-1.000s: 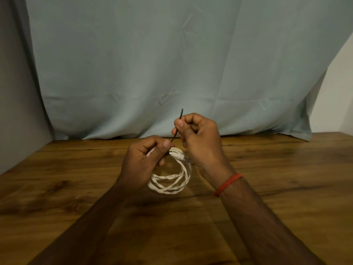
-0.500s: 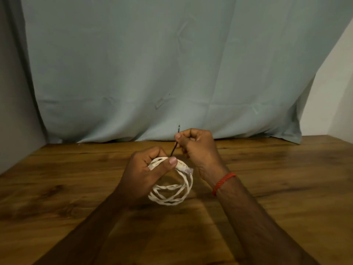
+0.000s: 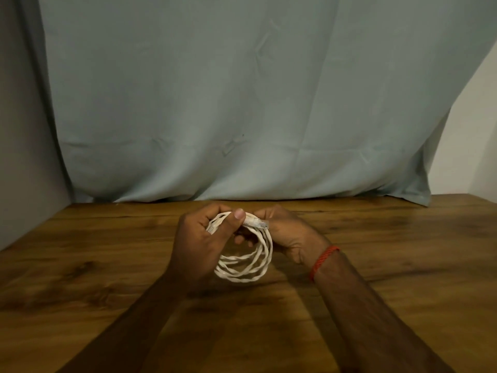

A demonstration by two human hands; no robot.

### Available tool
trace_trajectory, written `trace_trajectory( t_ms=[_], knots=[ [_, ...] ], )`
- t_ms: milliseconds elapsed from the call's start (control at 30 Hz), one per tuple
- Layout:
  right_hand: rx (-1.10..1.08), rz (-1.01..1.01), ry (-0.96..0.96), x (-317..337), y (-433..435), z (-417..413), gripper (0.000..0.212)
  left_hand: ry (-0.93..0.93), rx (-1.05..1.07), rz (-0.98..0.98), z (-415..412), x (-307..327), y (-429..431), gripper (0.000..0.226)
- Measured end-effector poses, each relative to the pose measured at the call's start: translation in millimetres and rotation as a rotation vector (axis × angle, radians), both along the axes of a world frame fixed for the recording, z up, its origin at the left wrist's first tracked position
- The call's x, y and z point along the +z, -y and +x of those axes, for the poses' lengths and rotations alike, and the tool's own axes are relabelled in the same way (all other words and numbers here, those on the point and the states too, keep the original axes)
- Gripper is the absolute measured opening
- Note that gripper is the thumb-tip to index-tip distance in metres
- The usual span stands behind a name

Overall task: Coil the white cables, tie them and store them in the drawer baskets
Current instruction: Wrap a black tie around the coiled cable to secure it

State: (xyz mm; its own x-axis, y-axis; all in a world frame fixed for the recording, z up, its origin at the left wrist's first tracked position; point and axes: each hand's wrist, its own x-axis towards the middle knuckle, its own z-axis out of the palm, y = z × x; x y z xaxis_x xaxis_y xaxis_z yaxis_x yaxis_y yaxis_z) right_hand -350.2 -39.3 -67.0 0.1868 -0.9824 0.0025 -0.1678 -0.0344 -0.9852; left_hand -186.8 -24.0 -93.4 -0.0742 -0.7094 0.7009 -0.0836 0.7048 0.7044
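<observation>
Dark wood-grain tabletop [image 3: 403, 265] runs back to a pale blue-grey curtain [image 3: 242, 103], and both hands meet above the tabletop near that far edge.

The left hand [image 3: 200, 243] has its fingers [image 3: 212, 211] curled narrowly over the top of the white cable [image 3: 247, 267], with the thumb pressed across the strands from the near side. The right hand [image 3: 290, 235] sits just beside it, fingers [image 3: 269, 212] curled tight against the coil's upper right. Two fingertips show through the loop, though I cannot tell whose they are or whether they pinch anything besides the cable.

Between the two thumbs a clear plug [image 3: 259, 224] sticks out to the right. The cable itself is wound into a round coil of several twisted turns, hanging down from the fingers towards the person. I cannot tell if its bottom touches the wood.

Outward from the fingers, a red thread bracelet [image 3: 322, 262] circles the right wrist. Bare wood spreads wide on both sides and towards the person, and a grey wall [image 3: 24, 130] closes the left edge.
</observation>
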Motion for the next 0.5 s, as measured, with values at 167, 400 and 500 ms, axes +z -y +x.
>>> trace_trajectory(
  t_ms=[167,400,500],
  knots=[
    [-0.159,-0.213,-0.239,0,4,-8,0.022,-0.034,0.061,0.152,1,-1,8,0.022],
    [-0.384,-0.918,-0.468,4,-1,1,0.008,-0.217,0.165,0.278,9,3,19,0.031],
    [-0.327,-1.131,-0.569,7,-10,8,0.015,-0.259,0.165,0.322,11,5,20,0.032]
  ],
)
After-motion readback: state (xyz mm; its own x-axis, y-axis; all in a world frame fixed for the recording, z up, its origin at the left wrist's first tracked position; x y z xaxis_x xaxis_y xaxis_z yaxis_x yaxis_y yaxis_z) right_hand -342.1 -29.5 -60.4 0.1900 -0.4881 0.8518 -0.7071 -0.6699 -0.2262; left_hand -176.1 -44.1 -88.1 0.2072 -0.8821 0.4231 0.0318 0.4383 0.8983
